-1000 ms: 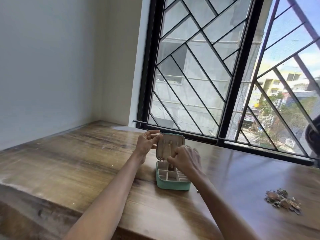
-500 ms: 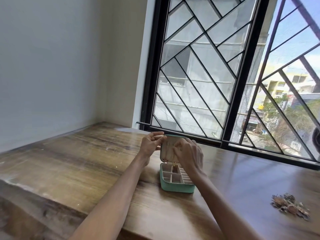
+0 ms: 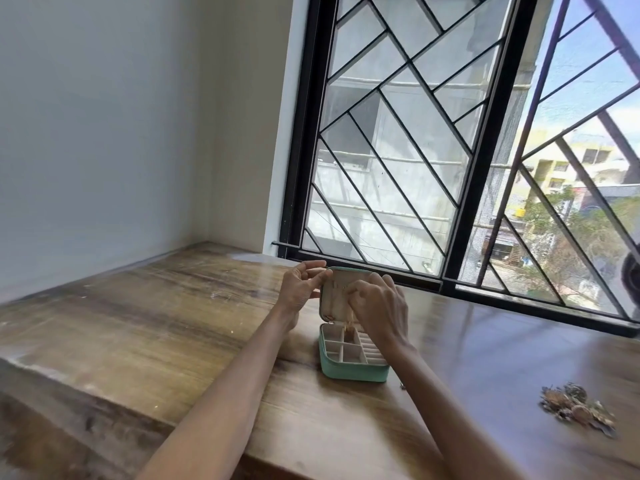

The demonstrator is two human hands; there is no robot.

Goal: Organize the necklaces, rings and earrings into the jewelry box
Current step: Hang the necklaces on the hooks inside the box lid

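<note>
A small green jewelry box (image 3: 349, 370) sits open on the wooden surface (image 3: 156, 327), near the middle of the scene and just in front of the window (image 3: 398, 150). Its lid (image 3: 334, 299) stands upright at the far side, pale lining facing the person, and the base is divided into several small pale compartments.

The left hand (image 3: 301, 289) is at the lid's upper left corner, fingers curled with the fingertips pinching the lid's edge and steadying it upright. The right hand (image 3: 379, 315) is raised in front of the lid's right half and above the base, its fingers bent together and pinching a thin golden necklace (image 3: 350, 329). The chain hangs down from the fingertips toward a middle compartment at the far side of the base; whether its lower end touches the lining cannot be told.

A heap of mixed jewelry (image 3: 576, 408) lies on the surface well to the right of the box, close to the right edge of the view; the single pieces in it are too blurred to tell apart. A tiny item (image 3: 402, 386) rests on the surface just beside the right forearm, near the box's right front corner.
</note>
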